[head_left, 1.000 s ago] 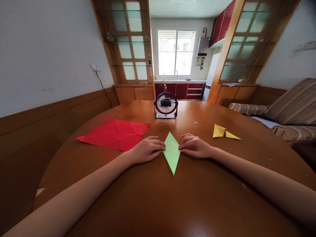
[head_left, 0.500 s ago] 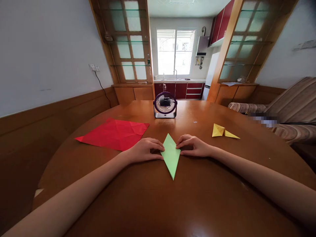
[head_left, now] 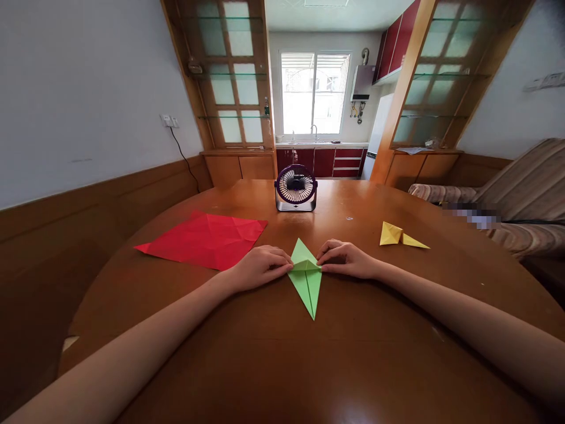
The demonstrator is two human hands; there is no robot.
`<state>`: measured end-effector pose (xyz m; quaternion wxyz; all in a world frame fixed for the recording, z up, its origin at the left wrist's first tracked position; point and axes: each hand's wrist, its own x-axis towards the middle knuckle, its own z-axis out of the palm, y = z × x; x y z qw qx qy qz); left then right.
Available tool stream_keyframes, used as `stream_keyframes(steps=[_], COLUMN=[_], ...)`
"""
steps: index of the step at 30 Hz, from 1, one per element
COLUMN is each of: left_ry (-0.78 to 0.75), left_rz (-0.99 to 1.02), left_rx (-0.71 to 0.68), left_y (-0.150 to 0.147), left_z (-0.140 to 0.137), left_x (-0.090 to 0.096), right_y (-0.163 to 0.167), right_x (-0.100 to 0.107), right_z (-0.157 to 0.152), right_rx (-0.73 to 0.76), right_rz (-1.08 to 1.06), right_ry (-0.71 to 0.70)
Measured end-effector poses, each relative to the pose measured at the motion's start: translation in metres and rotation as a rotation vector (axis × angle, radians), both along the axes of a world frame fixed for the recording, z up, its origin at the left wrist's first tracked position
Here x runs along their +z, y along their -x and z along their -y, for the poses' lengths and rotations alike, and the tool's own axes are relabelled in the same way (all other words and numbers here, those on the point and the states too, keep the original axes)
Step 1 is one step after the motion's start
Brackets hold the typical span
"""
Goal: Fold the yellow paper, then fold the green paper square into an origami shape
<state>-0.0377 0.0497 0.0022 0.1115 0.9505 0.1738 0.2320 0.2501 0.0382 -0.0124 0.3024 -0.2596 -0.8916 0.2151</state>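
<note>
A light green folded paper point(head_left: 304, 288), shaped like a long diamond, lies on the brown table in front of me. Its lower half shows a dark slit down the middle, and a flap stands raised across its centre. My left hand point(head_left: 265, 268) pinches the paper's left corner between thumb and fingers. At the opposite corner, my right hand point(head_left: 346, 259) pinches the right edge near the raised flap. Both forearms rest low over the table.
A creased red paper sheet point(head_left: 203, 241) lies to the left of my left hand. Over on the right sits a folded yellow paper piece point(head_left: 392, 234). A small purple fan point(head_left: 295, 185) stands further back on the wooden table point(head_left: 282, 377).
The green paper's smooth front layer has been lifted at the bottom, so a flap now rises at the centre and the slit below shows. Both hands stay at the side corners.
</note>
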Motion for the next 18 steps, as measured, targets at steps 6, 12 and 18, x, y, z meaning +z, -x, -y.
stream_keyframes(steps=[6,12,18], left_ry=[0.043,0.212,0.222], left_rz=[0.049,0.126,0.154], left_rx=[0.093,0.283,0.499], left_y=[-0.006,-0.013,-0.019], left_z=[0.002,0.005,0.008], left_x=[-0.002,-0.005,-0.011], right_y=[0.002,0.007,0.018], right_x=[0.0,0.0,0.0], right_z=[0.001,0.003,0.011], right_rx=[-0.054,-0.144,-0.293], right_rz=[-0.017,-0.021,0.011], right_ry=[0.024,0.04,-0.02])
